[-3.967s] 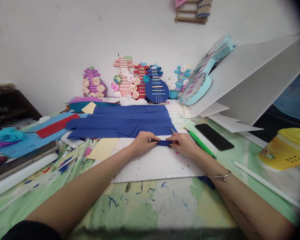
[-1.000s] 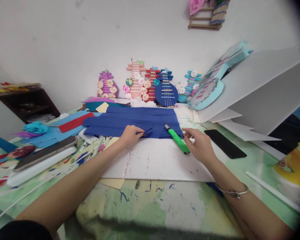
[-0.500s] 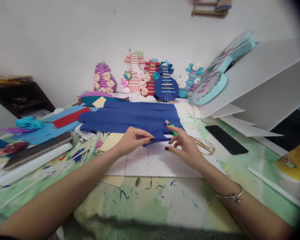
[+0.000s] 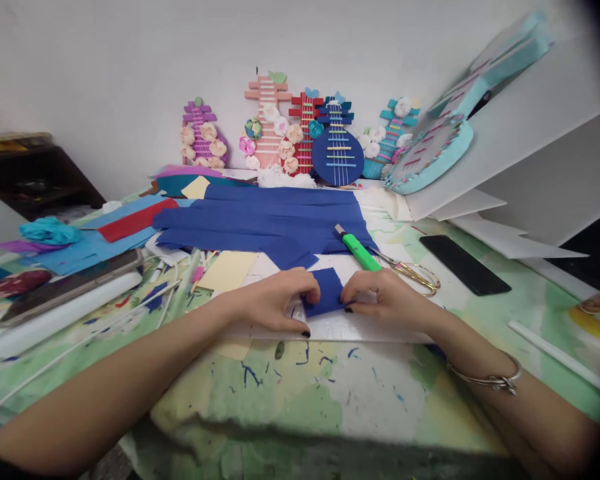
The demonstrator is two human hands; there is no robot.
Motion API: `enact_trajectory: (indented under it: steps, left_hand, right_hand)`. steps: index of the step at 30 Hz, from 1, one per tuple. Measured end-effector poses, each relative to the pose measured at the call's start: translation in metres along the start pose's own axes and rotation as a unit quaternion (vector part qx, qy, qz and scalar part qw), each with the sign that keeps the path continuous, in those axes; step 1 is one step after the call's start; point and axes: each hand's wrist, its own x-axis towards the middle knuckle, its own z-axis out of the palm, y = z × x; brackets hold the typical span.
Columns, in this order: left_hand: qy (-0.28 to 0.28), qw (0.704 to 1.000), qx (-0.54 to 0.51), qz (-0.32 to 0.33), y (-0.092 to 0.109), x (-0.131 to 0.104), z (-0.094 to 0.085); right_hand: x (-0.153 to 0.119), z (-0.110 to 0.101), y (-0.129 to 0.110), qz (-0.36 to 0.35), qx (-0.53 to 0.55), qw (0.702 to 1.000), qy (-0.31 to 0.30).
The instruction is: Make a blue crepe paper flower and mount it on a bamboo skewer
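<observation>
A small dark-blue piece of crepe paper point(image 4: 325, 288) is between my hands, above a white board point(image 4: 330, 328). My right hand point(image 4: 383, 301) pinches its right edge between thumb and fingertips. At the left edge, my left hand point(image 4: 275, 301) has curled fingers touching the piece, with its thumb apart below. Behind them lie wide dark-blue crepe paper strips point(image 4: 260, 220), one loose end folded toward me. A green-handled craft knife point(image 4: 360, 251) rests just beyond my right hand, beside gold-handled scissors point(image 4: 417, 275) partly hidden by that hand.
A black phone point(image 4: 465, 263) and a white stick point(image 4: 560, 357) lie on the right. On the left are another phone point(image 4: 75, 293), a white cable point(image 4: 80, 347), and red and light-blue paper point(image 4: 137, 220). Decorated toy lutes point(image 4: 337, 157) stand against the wall; large white boards point(image 4: 545, 140) lean right.
The small blue piece has come toward me, apart from the strips. My right hand has gone from open to pinching it; my left fingers have loosened. The knife now shows more fully.
</observation>
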Motion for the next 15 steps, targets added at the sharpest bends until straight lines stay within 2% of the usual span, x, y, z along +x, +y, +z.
enact_trajectory:
  steps: [6, 9, 11, 12, 15]
  left_hand:
    - [-0.052, 0.997, 0.042, -0.04, 0.0, -0.006, -0.014]
    - [-0.033, 0.994, 0.056, -0.083, -0.007, -0.01, -0.021]
    - [0.003, 0.99, 0.07, -0.119, -0.011, -0.01, -0.022]
    - [0.023, 0.987, 0.082, -0.138, -0.013, -0.009, -0.021]
    - [0.097, 0.963, 0.153, -0.197, -0.019, -0.007, -0.018]
  right_hand:
    - [-0.001, -0.007, 0.0, -0.022, 0.022, 0.998, -0.046]
    - [-0.002, -0.014, -0.003, -0.02, 0.025, 0.998, -0.061]
    - [-0.004, -0.021, -0.002, 0.015, 0.026, 0.999, -0.027]
    - [-0.004, -0.025, 0.0, 0.048, 0.016, 0.999, 0.012]
    - [-0.008, -0.039, 0.012, 0.194, -0.089, 0.968, 0.133]
